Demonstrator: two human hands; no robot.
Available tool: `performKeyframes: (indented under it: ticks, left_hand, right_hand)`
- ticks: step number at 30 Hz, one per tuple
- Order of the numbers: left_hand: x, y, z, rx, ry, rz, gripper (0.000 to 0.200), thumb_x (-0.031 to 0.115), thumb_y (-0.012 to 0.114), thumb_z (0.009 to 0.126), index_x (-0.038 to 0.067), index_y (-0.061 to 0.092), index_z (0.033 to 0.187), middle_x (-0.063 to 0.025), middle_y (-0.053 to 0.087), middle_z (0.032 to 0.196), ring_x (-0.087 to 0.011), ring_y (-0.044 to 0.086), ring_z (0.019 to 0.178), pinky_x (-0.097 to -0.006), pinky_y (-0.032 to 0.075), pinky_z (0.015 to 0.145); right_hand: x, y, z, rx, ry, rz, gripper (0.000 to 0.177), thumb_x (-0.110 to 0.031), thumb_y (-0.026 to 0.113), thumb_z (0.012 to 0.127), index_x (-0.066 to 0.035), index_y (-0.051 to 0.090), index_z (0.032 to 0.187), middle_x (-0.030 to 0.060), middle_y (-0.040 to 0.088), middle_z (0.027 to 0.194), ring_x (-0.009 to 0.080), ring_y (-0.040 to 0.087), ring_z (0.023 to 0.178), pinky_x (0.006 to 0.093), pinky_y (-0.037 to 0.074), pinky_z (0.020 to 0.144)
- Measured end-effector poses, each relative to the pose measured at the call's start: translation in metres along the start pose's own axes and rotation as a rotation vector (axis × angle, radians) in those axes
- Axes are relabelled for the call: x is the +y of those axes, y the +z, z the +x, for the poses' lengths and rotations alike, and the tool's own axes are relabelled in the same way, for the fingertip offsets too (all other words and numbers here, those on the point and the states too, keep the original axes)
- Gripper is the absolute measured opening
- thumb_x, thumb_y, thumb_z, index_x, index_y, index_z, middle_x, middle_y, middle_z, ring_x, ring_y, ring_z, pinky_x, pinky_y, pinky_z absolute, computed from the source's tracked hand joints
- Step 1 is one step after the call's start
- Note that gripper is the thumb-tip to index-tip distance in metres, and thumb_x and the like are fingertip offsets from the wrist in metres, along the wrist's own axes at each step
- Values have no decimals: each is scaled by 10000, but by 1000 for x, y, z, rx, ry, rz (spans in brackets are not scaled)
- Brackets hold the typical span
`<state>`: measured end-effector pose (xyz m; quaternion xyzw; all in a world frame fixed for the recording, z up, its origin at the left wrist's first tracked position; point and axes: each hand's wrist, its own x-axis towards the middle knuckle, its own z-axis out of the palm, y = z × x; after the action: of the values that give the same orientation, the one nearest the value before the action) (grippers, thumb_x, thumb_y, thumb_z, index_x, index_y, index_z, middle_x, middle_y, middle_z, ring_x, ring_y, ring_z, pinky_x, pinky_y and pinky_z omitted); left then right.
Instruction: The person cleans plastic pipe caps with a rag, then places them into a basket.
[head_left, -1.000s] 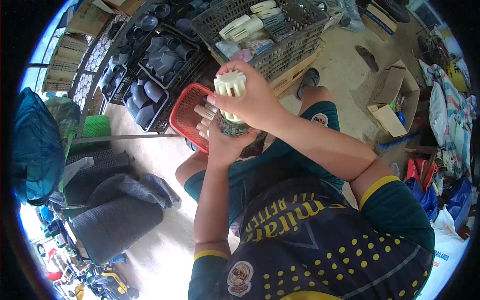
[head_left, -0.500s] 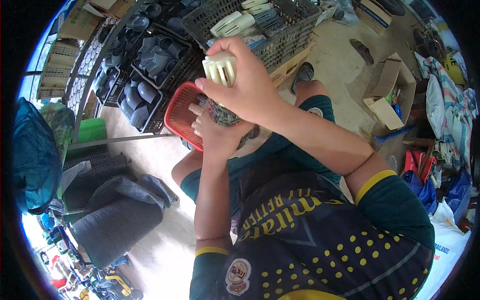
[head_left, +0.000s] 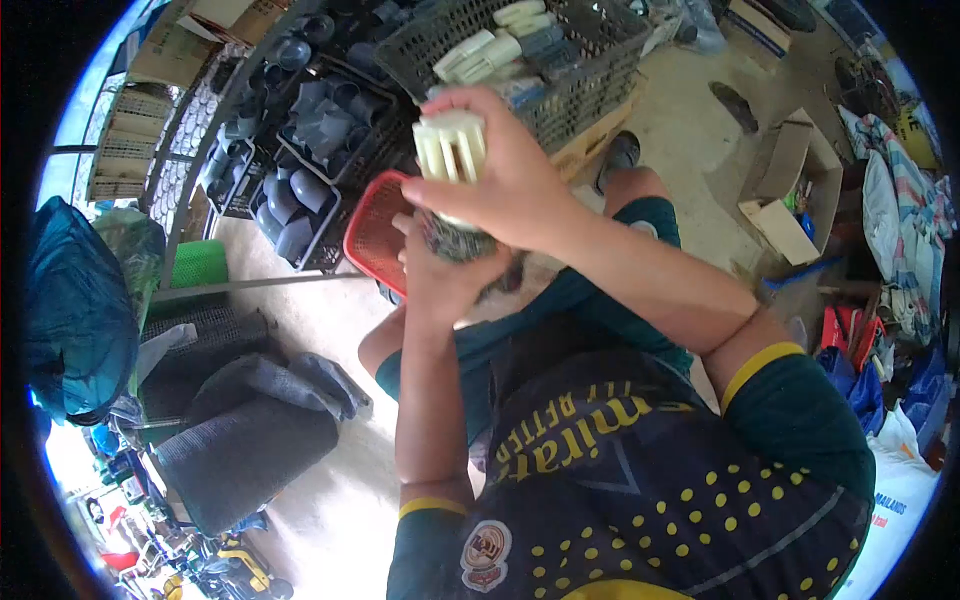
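A cream slotted plastic cylinder (head_left: 452, 150) is gripped in my right hand (head_left: 515, 180), fingers over its top and thumb along its side. Directly below it, my left hand (head_left: 440, 275) is wrapped round a dark speckled piece (head_left: 455, 240) that meets the cylinder's lower end; its kind I cannot tell. The two hands are close together, one above the other, in front of my knees. Behind the left hand stands a red plastic basket (head_left: 372, 235), partly covered by my fingers.
A black crate (head_left: 590, 95) with cream and grey slotted cylinders stands ahead. Grey pipe fittings (head_left: 290, 195) fill crates at the left. Rolled dark mesh (head_left: 250, 455) lies at lower left, and an open cardboard box (head_left: 800, 170) sits on the right.
The whole view has shifted slightly to the right. My right hand still grips the slotted cylinder, which now shows more of its slotted side. My left hand keeps its hold below.
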<state>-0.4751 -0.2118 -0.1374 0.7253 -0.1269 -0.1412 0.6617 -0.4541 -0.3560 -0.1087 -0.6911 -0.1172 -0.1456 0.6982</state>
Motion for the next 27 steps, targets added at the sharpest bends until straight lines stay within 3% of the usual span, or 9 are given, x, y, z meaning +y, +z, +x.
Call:
performKeyframes:
  ticks: [2,3,5,10,12,18,24,25,27]
  left_hand:
    - [-10,-2,-14,-93,-35,-137,693,68,868,659,7,521,1255,-55,644,1082,-154,626,991,-334,512,870]
    - [-22,-8,-18,-187,-85,-297,765,47,860,656,16,482,1321,-53,616,1133,-170,603,1043,-331,494,908]
    - [-22,-10,-31,-184,-82,-463,775,33,838,680,18,468,1361,-71,606,1185,-200,591,1101,-343,477,967]
    - [-45,-12,-37,187,65,-457,758,75,841,708,5,465,1363,-103,597,1250,-243,590,1156,-397,471,1009]
    - [-53,-13,-37,222,123,-639,743,111,842,729,0,466,1360,-112,596,1259,-257,592,1163,-416,477,1008]
    - [-64,6,-38,146,263,-897,846,483,738,839,22,374,1447,-135,541,1346,-277,564,1215,-435,465,1034]
    - [-18,-5,-35,162,462,-898,946,515,766,804,16,329,1478,-134,539,1358,-258,551,1242,-416,441,1061]
    - [-19,-14,-33,112,484,-882,972,473,801,767,15,325,1480,-140,568,1320,-252,577,1208,-403,457,1047]
    - [-13,-24,-34,11,409,-934,985,427,820,734,16,325,1480,-147,583,1297,-251,589,1191,-399,467,1036]
  right_hand:
    - [-6,-13,-6,-122,2,-83,728,-166,859,736,-84,449,1332,69,593,1086,170,615,1010,341,512,872]
    - [-15,-22,-9,-264,147,249,844,-208,874,728,-92,386,1407,80,569,1157,181,578,1093,363,483,930]
    - [6,-28,-19,-306,123,417,890,-223,880,724,-94,357,1433,79,560,1174,177,562,1110,357,466,950]
    - [30,-23,-55,-143,197,32,706,-84,812,776,-77,437,1374,94,488,1246,195,516,1184,343,454,985]
    - [30,-22,-65,-290,184,-42,655,-32,780,780,-74,462,1351,81,489,1235,200,518,1182,344,464,975]
    - [23,-2,-63,-193,-84,-309,617,-55,797,713,-34,520,1264,154,596,1103,333,607,1035,386,489,897]
    - [16,-6,-68,-236,42,-309,592,-98,816,722,-13,529,1232,162,648,1093,275,657,999,370,515,862]
    - [18,-14,-68,-302,16,-367,591,-184,827,738,-11,537,1223,141,659,1078,234,667,914,338,528,801]
    - [14,-35,-57,-725,492,139,622,-223,826,734,-8,532,1238,148,660,1072,238,669,866,340,534,750]
